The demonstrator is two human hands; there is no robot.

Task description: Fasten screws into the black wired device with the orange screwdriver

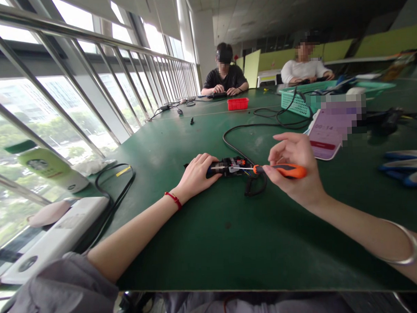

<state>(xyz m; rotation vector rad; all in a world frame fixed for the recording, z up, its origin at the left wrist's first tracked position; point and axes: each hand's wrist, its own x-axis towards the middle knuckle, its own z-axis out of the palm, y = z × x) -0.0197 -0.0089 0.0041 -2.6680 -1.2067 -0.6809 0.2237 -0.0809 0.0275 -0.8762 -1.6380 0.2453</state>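
My left hand [198, 172] is wrapped over a small black device [225, 167] lying on the green table, its inner parts and thin wires exposed. Most of the device's left end is hidden under my fingers. In my right hand [294, 167] is an orange and black screwdriver [280, 170], held nearly level between thumb and fingers. Its metal shaft points left, and the tip reaches the exposed part of the device; whether it touches a screw is too small to tell. A black cable [228, 133] runs from the device toward the back right.
A phone [325, 132] leans behind my right hand, near a teal basket [292, 102]. Blue-white gloves [407, 168] lie right. A red box [237, 104] sits farther back. At left are a green bottle [48, 166] and a white case [60, 234]. Two people sit across the table.
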